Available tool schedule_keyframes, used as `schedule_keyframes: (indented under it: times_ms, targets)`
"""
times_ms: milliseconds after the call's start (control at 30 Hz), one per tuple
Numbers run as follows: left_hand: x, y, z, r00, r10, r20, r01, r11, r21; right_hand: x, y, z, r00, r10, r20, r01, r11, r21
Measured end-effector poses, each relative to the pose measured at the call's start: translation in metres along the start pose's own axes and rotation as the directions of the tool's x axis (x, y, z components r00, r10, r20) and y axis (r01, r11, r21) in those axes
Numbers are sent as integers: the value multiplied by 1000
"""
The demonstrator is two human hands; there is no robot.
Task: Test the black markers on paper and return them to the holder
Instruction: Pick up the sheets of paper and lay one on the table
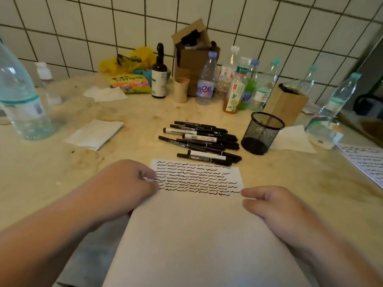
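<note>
Paper takes up the near middle of the scene: a white sheet lying flat on a stained, yellowish marble-like countertop, its far part filled with rows of short black squiggles. At the sheet's left edge the left hand rests with fingers curled, their tips pressing the paper; whether they pinch it cannot be told. At the sheet's right edge the right hand lies with fingers loosely bent and its thumb and forefinger touching the paper, holding nothing else. Just beyond the sheet's far edge lies a loose pile of capped black markers, some with white labels. Right of that pile, beyond the sheet's far right corner, stands a round black wire-mesh pen holder. Farther back from the sheet, plastic bottles and a brown cardboard box stand against a wall of white square tiles with dark grout.
</note>
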State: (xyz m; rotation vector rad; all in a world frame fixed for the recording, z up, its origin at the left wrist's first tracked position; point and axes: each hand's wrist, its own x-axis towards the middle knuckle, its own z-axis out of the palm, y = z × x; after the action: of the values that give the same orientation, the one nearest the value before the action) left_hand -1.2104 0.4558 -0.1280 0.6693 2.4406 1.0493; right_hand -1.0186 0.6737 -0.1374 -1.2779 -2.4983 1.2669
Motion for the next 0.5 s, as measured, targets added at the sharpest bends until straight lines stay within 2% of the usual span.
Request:
schedule_keyframes:
  times_ms: [100,300,500]
  targets:
    - [21,10,3,999,32,29,-32,999,16,22,-8,-8,1000,-6,-25,5,1000,-20]
    - [65,34,5,994,105,39,-111,955,275,61,-24,-21,996,-75,-57,66,986,-153]
    - [94,47,3,988,142,64,-156,890,427,80,-32,-22,990,-129,-51,97,909,-406]
